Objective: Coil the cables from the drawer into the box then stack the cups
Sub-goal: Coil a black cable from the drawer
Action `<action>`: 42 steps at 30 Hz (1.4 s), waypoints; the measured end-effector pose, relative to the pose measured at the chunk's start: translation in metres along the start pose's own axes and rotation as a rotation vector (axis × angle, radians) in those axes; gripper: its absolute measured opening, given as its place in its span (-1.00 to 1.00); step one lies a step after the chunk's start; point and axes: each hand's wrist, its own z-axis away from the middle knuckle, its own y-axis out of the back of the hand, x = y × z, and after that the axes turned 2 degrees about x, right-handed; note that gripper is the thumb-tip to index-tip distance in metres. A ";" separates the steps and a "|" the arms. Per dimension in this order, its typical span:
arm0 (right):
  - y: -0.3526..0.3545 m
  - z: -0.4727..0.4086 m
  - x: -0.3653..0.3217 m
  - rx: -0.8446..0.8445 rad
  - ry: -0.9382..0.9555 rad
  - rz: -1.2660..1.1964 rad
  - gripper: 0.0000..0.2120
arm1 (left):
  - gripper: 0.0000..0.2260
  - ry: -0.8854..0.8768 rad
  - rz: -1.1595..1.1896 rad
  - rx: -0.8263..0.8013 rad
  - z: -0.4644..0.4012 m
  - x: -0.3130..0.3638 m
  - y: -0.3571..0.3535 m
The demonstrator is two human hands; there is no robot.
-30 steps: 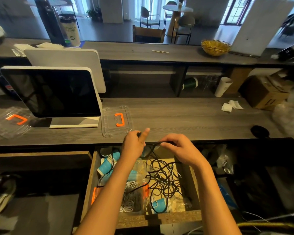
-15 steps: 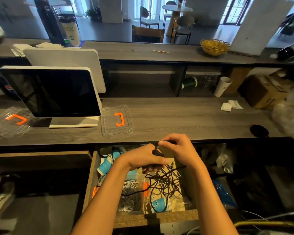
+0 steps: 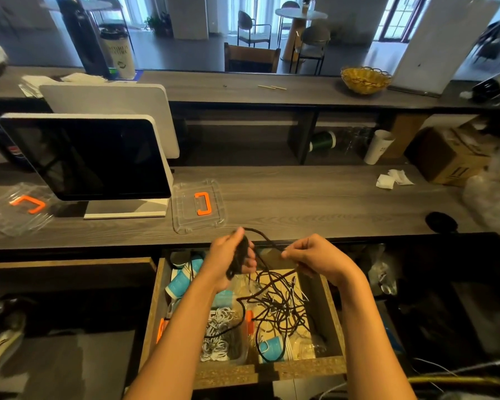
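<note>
Lower centre of frame, above open drawer [image 3: 331,310]: left hand [image 3: 228,259] grips coiled black cable [image 3: 240,256]; right hand [image 3: 311,256] pinches its strand. Blue cups [image 3: 179,284], clear box [image 3: 223,336] inside drawer.

A café or shop service counter, seen from the staff side. A point-of-sale terminal [image 3: 90,157] with a dark screen stands on the lower wooden counter [image 3: 300,197], backed by a second customer-facing display [image 3: 110,111]. A raised customer ledge [image 3: 243,88] runs behind it, holding a woven basket [image 3: 365,79] and a paper cup [image 3: 121,54]. Stacked paper cups [image 3: 378,147] lie on the shelf under the ledge, beside a cardboard box [image 3: 451,157]. Beyond the ledge, a seating area shows a round table [image 3: 300,15] with chairs [image 3: 250,27] and tall windows.
</note>
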 end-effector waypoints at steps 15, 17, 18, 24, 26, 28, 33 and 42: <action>-0.020 -0.004 0.003 -0.068 0.104 -0.101 -0.86 | -0.65 -0.189 0.747 0.364 -0.005 0.027 -0.008; -0.014 -0.001 0.008 0.006 0.113 0.052 -0.90 | -0.65 -0.349 0.357 0.595 -0.001 0.031 0.001; -0.009 0.002 0.010 0.055 0.117 0.097 -0.91 | -0.64 -0.429 0.144 0.695 0.001 0.032 0.007; -0.005 0.014 -0.005 0.108 0.290 0.044 -0.82 | -0.52 -0.441 -0.664 0.566 -0.008 0.019 0.021; -0.008 0.013 -0.014 0.137 0.378 0.035 -0.83 | -0.55 -0.354 -0.802 0.384 -0.010 0.012 0.013; -0.008 0.012 -0.019 0.205 0.439 0.018 -0.83 | -0.59 -0.296 -0.863 0.203 -0.007 0.012 0.008; -0.013 0.002 -0.018 0.370 0.491 -0.038 -0.84 | -0.42 -0.197 -0.984 -0.253 0.005 0.014 -0.014; -0.018 -0.005 -0.003 0.596 0.242 -0.185 -0.89 | -0.73 -0.184 -0.159 -0.302 0.014 0.016 -0.005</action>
